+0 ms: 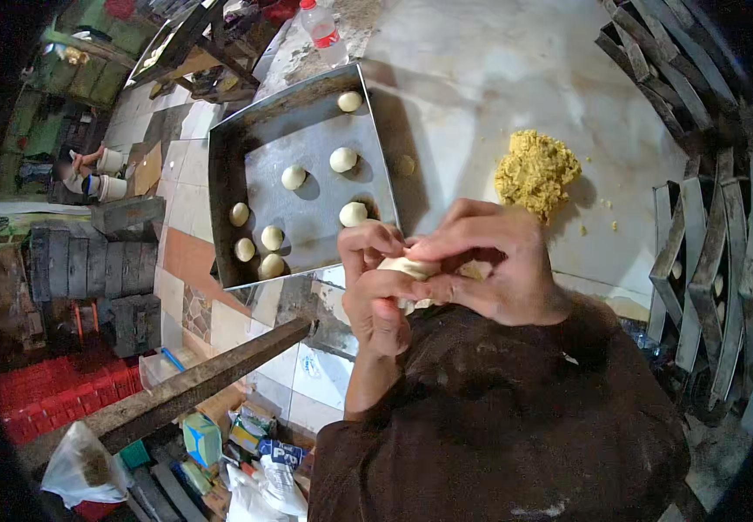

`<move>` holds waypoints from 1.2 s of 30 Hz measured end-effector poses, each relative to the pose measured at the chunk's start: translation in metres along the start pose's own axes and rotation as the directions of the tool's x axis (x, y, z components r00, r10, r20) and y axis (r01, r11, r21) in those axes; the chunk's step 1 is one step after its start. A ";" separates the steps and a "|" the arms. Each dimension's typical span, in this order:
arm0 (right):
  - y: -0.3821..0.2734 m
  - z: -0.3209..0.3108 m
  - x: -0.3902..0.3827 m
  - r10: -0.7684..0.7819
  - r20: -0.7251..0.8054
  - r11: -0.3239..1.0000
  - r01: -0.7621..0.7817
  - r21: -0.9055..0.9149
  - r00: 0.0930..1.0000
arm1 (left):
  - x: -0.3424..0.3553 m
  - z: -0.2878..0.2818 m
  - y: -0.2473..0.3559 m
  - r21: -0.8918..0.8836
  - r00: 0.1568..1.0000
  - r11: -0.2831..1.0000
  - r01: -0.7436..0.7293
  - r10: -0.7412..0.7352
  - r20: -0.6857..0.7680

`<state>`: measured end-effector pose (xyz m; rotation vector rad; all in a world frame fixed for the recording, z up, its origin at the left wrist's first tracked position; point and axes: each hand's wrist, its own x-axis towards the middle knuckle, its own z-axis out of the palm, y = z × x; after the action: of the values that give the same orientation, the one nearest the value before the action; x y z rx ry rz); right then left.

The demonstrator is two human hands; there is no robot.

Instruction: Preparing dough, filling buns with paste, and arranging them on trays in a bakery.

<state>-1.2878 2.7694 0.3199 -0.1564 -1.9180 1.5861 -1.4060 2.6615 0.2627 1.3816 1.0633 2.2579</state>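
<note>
Head view is showing me both hands, left hand [382,291] and right hand [488,265], closing around a dough piece [404,267] above the worktop [515,78] edge; I'm judging sealing underway, next needing rounding toward the tray [224,217].

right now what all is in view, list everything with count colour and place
dough balls: eight, pale cream, spread over the tray
baking tray: one, grey metal, on the counter's left end
crumbly filling mound: one, yellow, on the counter right of the tray
counter: one, pale marbled, ahead of the hands
plastic bottle: one, clear with red cap, beyond the tray
stacked empty trays: several, grey metal, far right
crates: several, red, on the floor at left
dough piece: one, pale, pinched in both hands' grip
left hand: one, under the dough piece
right hand: one, fingers over the dough piece
</note>
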 end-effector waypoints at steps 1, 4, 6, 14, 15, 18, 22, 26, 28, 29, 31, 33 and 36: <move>0.005 -0.002 0.000 -0.073 -0.043 0.997 0.074 0.012 0.996 | 0.012 0.005 -0.003 0.050 0.995 0.996 -0.076 0.072 0.074; -0.004 0.005 0.013 -0.248 -0.061 0.938 0.224 -0.265 0.967 | 0.029 0.021 -0.003 0.164 0.966 0.986 -0.040 0.080 -0.244; 0.029 0.006 0.017 -0.468 -0.048 0.855 0.438 -0.279 0.883 | 0.031 0.017 -0.006 0.176 0.967 0.984 0.019 0.027 -0.255; 0.068 0.061 0.049 0.007 0.286 0.990 0.035 -0.139 0.958 | 0.018 -0.088 -0.020 0.336 0.992 0.935 0.115 -0.092 -0.082; 0.070 0.075 0.051 0.002 0.196 0.972 0.044 -0.230 0.981 | -0.004 -0.109 -0.024 0.367 0.914 0.845 0.389 -0.304 -0.269; 0.073 0.124 0.066 -0.013 0.105 0.919 0.053 -0.391 0.994 | -0.025 -0.158 -0.025 0.537 0.871 0.686 0.491 -0.394 -0.293; 0.116 0.182 0.070 -0.297 0.449 0.833 0.459 -0.309 0.842 | -0.036 -0.188 -0.015 0.261 0.880 0.847 0.463 -0.407 -0.243; 0.150 0.202 0.079 -0.013 0.353 0.960 0.110 -0.258 0.935 | -0.046 -0.241 0.010 0.430 0.621 0.520 0.738 -0.772 -0.132; 0.190 0.202 0.084 0.053 0.346 0.892 0.111 -0.438 0.937 | -0.037 -0.267 0.022 0.460 0.667 0.504 0.731 -0.672 -0.323; 0.201 0.203 0.081 0.051 0.357 0.887 0.122 -0.445 0.933 | -0.032 -0.282 0.021 0.554 0.725 0.486 0.676 -0.574 -0.380; 0.216 0.202 0.080 0.384 0.488 0.658 0.139 -0.740 0.784 | -0.020 -0.306 0.013 0.722 0.800 0.380 0.578 -0.437 -0.411; 0.200 0.202 0.092 0.482 0.524 0.647 0.117 -0.753 0.702 | -0.012 -0.316 0.002 0.808 0.789 0.219 0.547 -0.458 -0.410; 0.179 0.195 0.088 0.412 0.526 0.604 0.209 -0.769 0.744 | -0.001 -0.308 -0.028 0.853 0.523 -0.324 0.409 -0.683 -0.510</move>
<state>-1.5149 2.6946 0.1761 -0.0704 -3.1807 0.7043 -1.6730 2.5450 0.1597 0.7762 2.6611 0.2443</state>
